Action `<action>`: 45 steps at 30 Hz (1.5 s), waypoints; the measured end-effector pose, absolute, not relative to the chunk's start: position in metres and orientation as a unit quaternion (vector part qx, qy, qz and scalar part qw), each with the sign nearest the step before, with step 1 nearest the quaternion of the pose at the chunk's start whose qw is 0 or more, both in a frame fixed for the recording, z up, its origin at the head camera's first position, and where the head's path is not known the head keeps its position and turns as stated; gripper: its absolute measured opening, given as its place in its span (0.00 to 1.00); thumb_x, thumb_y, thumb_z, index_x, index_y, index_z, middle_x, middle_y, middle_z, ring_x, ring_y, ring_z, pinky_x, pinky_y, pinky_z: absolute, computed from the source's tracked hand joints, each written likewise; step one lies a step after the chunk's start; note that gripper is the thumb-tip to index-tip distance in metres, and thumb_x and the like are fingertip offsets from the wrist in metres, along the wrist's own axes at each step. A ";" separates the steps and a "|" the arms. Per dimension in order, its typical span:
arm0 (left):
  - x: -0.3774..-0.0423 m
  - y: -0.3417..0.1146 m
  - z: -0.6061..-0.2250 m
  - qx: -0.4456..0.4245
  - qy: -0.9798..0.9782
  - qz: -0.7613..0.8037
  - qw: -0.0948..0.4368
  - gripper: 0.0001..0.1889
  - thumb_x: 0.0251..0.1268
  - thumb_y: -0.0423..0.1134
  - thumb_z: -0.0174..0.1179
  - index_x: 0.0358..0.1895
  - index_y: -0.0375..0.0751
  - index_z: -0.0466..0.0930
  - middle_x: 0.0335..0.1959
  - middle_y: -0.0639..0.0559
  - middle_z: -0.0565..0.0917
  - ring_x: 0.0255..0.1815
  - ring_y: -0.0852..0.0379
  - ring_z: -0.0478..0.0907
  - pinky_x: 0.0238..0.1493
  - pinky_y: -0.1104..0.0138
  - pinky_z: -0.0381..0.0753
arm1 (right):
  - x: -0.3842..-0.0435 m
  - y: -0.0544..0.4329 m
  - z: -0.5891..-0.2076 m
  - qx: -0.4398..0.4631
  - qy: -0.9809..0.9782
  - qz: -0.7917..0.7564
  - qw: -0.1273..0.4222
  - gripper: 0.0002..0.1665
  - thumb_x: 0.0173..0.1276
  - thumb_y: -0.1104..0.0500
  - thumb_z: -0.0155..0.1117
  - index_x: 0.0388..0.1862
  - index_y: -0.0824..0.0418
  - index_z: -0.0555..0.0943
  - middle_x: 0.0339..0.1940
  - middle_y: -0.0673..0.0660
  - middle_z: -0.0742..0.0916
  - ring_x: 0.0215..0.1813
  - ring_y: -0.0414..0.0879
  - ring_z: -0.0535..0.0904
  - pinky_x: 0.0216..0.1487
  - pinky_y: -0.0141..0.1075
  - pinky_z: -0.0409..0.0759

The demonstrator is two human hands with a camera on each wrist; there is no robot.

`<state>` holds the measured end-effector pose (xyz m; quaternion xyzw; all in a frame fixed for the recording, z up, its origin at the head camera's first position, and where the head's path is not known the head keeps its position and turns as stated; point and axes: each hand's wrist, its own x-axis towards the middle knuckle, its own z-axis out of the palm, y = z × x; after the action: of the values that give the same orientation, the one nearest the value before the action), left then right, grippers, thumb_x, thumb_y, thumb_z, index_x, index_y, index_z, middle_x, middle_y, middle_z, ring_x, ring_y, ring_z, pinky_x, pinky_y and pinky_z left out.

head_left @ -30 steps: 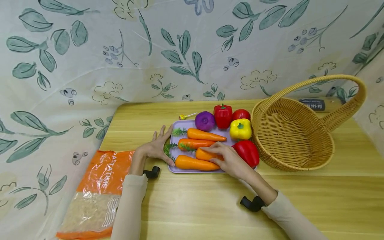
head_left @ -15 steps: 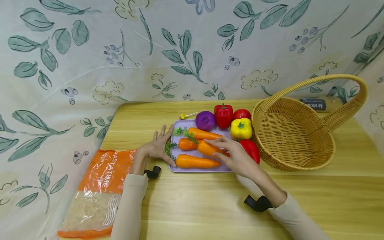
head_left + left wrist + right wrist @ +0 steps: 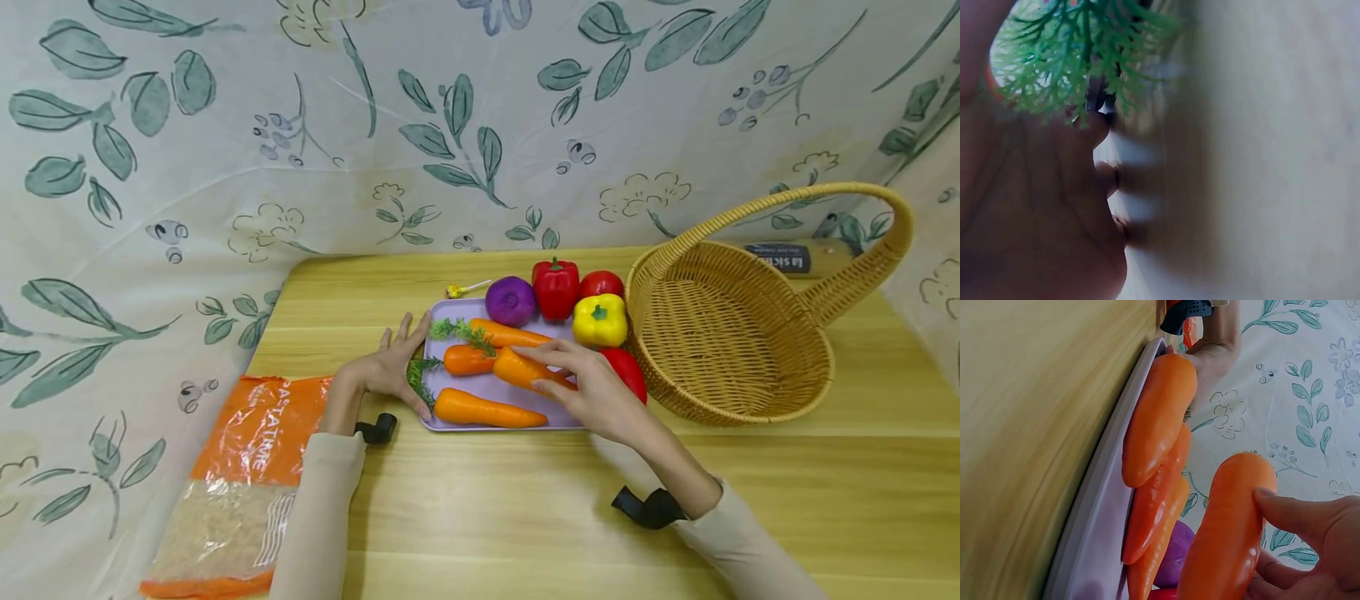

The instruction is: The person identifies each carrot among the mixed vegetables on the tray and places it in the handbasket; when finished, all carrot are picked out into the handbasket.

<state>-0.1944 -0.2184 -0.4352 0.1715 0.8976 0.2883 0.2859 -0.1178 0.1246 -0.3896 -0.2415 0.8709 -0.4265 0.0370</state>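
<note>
My right hand (image 3: 596, 387) pinches an orange carrot (image 3: 516, 367) between thumb and fingers. In the right wrist view this carrot (image 3: 1230, 525) is raised above the tray, its thick end forward. Three other carrots lie on the lilac tray (image 3: 561, 414): a front carrot (image 3: 487, 408), a middle carrot (image 3: 465, 360) and a back carrot (image 3: 512, 333), the latter two partly covered by the raised one's green leaves. At the tray's left edge my left hand (image 3: 384, 371) rests with fingers spread. Green carrot leaves (image 3: 1079, 56) show close to its palm in the left wrist view.
Behind and right of the carrots are a purple round vegetable (image 3: 512, 301), red pepper (image 3: 556, 289), yellow pepper (image 3: 600, 320), round red item (image 3: 602, 284) and another red vegetable (image 3: 626, 375). A wicker basket (image 3: 727, 350), lollipop (image 3: 455, 292) and pasta bag (image 3: 258, 442) surround the tray.
The carrot in my right hand has risen off the tray and shifted slightly right and away, its leaves now over the other carrots. My left hand has stayed at the tray's edge.
</note>
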 end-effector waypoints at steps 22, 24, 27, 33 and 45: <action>-0.196 -0.217 -0.435 0.166 0.896 0.290 0.292 0.85 0.35 0.53 0.87 0.84 0.55 0.19 0.82 0.39 0.14 0.80 0.25 0.12 0.75 0.25 0.23 | -0.108 0.153 -0.352 -0.259 0.851 -0.456 0.037 0.26 0.72 0.61 0.70 0.69 0.52 0.82 0.62 0.52 0.89 0.52 0.45 0.85 0.48 0.31 0.86; -0.196 -0.217 -0.436 0.168 0.895 0.291 0.293 0.85 0.35 0.54 0.87 0.84 0.55 0.19 0.82 0.39 0.14 0.80 0.25 0.13 0.75 0.25 0.23 | -0.106 0.159 -0.347 -0.250 0.854 -0.455 0.038 0.27 0.72 0.60 0.70 0.69 0.50 0.82 0.63 0.52 0.88 0.53 0.44 0.84 0.48 0.30 0.86; -0.195 -0.218 -0.436 0.171 0.895 0.291 0.293 0.85 0.35 0.55 0.87 0.84 0.54 0.19 0.82 0.38 0.15 0.81 0.25 0.13 0.76 0.25 0.23 | -0.101 0.171 -0.340 -0.233 0.866 -0.442 0.035 0.27 0.72 0.59 0.69 0.69 0.45 0.81 0.62 0.50 0.88 0.54 0.42 0.82 0.48 0.29 0.84; -0.194 -0.218 -0.434 0.171 0.896 0.292 0.289 0.85 0.34 0.54 0.87 0.84 0.52 0.21 0.82 0.37 0.16 0.81 0.25 0.13 0.76 0.26 0.22 | -0.094 0.199 -0.330 -0.218 0.877 -0.428 0.009 0.27 0.72 0.61 0.70 0.69 0.47 0.82 0.58 0.53 0.89 0.50 0.32 0.80 0.47 0.23 0.83; -0.193 -0.217 -0.437 0.157 0.896 0.294 0.292 0.84 0.34 0.54 0.87 0.84 0.55 0.20 0.83 0.38 0.16 0.80 0.20 0.15 0.71 0.19 0.28 | -0.086 0.264 -0.329 -0.162 0.889 -0.428 0.029 0.30 0.72 0.61 0.69 0.72 0.49 0.79 0.65 0.34 0.83 0.51 0.29 0.83 0.46 0.22 0.85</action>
<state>-0.1935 -0.2174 -0.4365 0.1571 0.8963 0.2942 0.2922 -0.0858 0.2645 -0.3290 -0.1618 0.8887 -0.4280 0.0291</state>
